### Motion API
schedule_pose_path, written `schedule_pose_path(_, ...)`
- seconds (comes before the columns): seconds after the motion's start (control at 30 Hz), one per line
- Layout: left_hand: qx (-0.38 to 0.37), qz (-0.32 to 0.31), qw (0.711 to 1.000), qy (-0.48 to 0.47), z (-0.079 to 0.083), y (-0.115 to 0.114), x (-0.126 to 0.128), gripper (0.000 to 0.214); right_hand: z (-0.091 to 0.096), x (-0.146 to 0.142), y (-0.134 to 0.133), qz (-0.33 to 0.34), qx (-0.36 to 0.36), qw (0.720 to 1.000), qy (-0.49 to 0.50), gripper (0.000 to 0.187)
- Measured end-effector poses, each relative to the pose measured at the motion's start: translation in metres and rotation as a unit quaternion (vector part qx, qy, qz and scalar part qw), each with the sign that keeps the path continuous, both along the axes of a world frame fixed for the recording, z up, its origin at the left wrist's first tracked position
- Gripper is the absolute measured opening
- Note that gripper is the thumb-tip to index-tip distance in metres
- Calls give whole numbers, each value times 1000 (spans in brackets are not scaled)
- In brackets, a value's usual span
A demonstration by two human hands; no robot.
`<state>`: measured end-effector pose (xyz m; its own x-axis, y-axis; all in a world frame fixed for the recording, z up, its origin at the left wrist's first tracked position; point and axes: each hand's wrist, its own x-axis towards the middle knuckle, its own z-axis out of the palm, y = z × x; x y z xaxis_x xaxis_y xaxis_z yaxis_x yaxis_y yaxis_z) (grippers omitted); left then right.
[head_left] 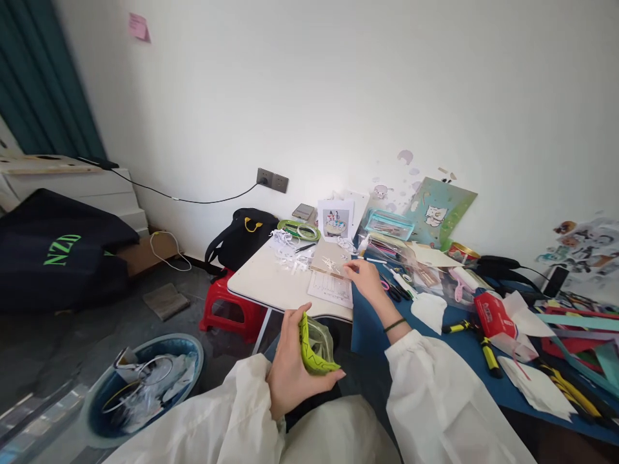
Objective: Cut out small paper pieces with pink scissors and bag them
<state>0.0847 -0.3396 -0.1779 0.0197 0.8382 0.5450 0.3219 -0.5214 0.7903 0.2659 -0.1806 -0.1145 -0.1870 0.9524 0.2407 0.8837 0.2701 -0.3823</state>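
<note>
In the head view, my left hand (pixel 290 370) is wrapped round a small yellow-green bag (pixel 316 351) near my lap. The bag's mouth gapes, and a clear plastic part shows inside it. Over the white table, my right hand (pixel 363 278) has its thumb and fingertips pinched together at the right edge of a grey-brown board (pixel 322 258). Whether anything is between those fingertips is too small to tell. Thin white pieces (pixel 331 265) lie on the board. In front of it is a printed sheet (pixel 331 290), and a picture card (pixel 336 220) stands behind it.
White scraps (pixel 290 251) and a green tray (pixel 300 230) lie on the white table (pixel 264 277). Scissors (pixel 391 290), pliers (pixel 488 354) and a red pack (pixel 493 314) crowd the blue surface. A red stool (pixel 225 316) and a waste bin (pixel 193 380) are at left.
</note>
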Motion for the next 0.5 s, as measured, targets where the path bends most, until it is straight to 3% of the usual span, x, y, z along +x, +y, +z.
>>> schedule_pose_path(0.27,-20,21,999,-29,-3,7,-15,95,-15,-25,48,24,20,991,-134,22)
schedule_pose_path(0.43,-72,-37,991,-106,-8,5,-24,106,-21,-27,58,17,12,987,-158,22)
schedule_pose_path(0.5,-103,-65,978,-168,-9,3,-25,99,-21,-27,60,10,9,989,-151,22)
